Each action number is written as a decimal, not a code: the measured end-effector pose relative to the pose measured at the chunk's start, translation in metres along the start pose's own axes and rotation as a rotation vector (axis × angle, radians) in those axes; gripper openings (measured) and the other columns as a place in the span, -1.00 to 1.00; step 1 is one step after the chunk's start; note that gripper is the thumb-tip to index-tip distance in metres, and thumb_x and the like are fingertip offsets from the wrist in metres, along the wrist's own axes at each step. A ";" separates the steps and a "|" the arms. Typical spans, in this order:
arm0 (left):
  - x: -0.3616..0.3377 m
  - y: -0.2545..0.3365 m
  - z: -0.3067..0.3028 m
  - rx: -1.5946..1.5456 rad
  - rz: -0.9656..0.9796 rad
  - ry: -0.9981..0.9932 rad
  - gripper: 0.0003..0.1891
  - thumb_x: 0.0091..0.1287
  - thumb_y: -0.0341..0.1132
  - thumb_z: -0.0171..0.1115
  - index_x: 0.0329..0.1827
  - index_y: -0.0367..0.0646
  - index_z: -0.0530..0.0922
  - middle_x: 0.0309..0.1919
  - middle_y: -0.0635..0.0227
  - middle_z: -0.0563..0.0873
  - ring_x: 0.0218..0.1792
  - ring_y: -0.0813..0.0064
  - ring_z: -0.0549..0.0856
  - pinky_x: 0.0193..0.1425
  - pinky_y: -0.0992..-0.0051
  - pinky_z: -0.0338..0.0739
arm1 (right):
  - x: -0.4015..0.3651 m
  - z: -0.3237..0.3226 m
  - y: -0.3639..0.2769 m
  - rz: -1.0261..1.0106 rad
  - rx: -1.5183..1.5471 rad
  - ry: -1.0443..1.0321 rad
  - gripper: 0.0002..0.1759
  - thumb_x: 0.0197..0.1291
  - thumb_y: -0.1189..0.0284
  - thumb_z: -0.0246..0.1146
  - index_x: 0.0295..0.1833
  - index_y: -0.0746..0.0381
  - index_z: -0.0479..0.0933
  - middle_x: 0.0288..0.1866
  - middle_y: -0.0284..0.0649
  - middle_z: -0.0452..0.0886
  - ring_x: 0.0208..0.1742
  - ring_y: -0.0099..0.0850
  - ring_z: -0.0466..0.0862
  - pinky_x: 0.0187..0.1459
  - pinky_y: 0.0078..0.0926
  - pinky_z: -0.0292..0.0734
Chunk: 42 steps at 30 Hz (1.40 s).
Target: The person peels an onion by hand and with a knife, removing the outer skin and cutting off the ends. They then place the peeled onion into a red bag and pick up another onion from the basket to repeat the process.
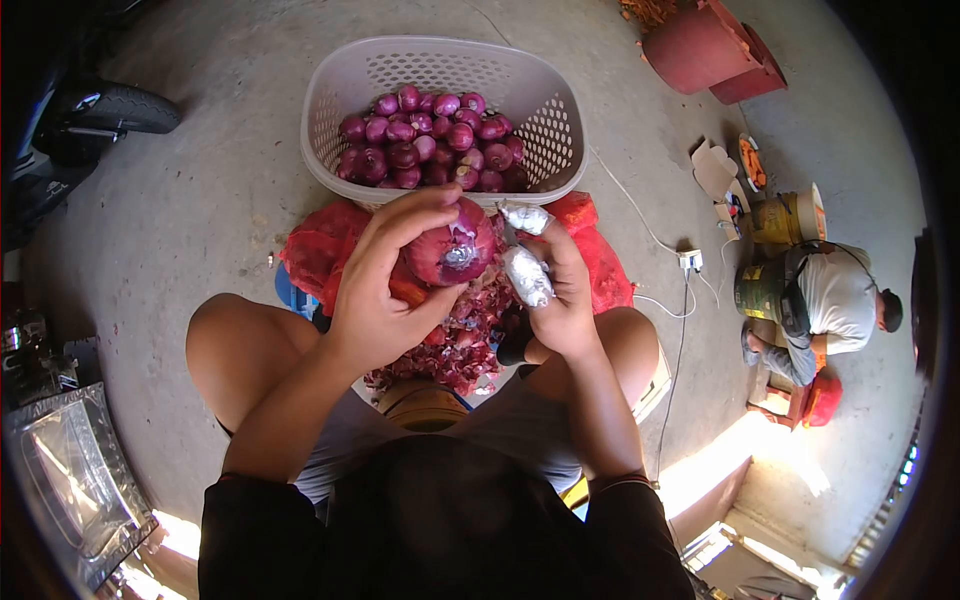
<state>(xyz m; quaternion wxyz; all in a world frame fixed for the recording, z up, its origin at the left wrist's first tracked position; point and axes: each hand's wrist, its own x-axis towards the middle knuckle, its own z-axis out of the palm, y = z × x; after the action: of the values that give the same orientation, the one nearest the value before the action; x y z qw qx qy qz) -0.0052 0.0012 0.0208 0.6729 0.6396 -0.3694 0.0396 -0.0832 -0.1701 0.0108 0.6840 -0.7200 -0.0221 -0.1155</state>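
Observation:
My left hand [375, 285] is wrapped around a large red onion [455, 245], its stem end facing up at me. Close beside the onion's right side is my right hand [558, 285], with silver wrapping [527, 277] around the thumb and a fingertip. Its other fingers are curled, and whatever they may hold is hidden. Below the hands lies a heap of loose onion skins [455, 350] between my knees. Beyond them stands a grey perforated basket [335, 80], partly filled with shiny peeled red onions [430, 135].
Red mesh sacks [605, 265] lie behind my hands, against the basket. A white power strip [690, 260] with cables sits to the right. Another person [835, 300] sits bent over near buckets [790, 215]. A tyre [125, 108] is at the left, reddish tubs [700, 50] at the upper right.

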 end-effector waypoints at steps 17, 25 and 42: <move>0.002 0.001 -0.004 0.137 0.048 -0.032 -0.40 -0.14 -0.62 0.35 0.07 -0.18 0.44 0.11 0.16 0.52 0.13 0.18 0.50 0.21 0.31 0.35 | -0.004 0.008 0.010 -0.087 -0.008 -0.032 -0.44 0.14 0.62 0.21 0.27 0.27 0.26 -0.08 -0.20 0.56 -0.10 -0.48 0.61 -0.13 -0.57 0.48; 0.001 0.003 -0.003 0.109 -0.010 -0.040 -0.39 -0.14 -0.64 0.31 0.09 -0.18 0.44 0.14 0.17 0.51 0.15 0.18 0.48 0.24 0.30 0.33 | -0.006 -0.006 0.006 0.029 -0.151 -0.134 -0.42 0.12 0.56 0.25 0.27 0.25 0.26 -0.22 -0.19 0.61 -0.14 -0.48 0.64 -0.08 -0.52 0.46; -0.002 0.001 -0.002 -0.011 -0.057 -0.089 -0.36 -0.12 -0.65 0.28 0.15 -0.19 0.38 0.20 0.15 0.44 0.24 0.21 0.42 0.31 0.30 0.26 | -0.001 -0.003 0.004 -0.039 0.085 -0.044 -0.50 0.18 0.63 0.17 0.25 0.28 0.26 0.01 -0.19 0.53 0.04 -0.45 0.54 0.05 -0.52 0.42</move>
<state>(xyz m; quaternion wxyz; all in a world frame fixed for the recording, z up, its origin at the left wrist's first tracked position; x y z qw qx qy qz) -0.0064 0.0043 0.0209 0.6602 0.6473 -0.3808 -0.0104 -0.0840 -0.1735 0.0070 0.7110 -0.6920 -0.0561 -0.1119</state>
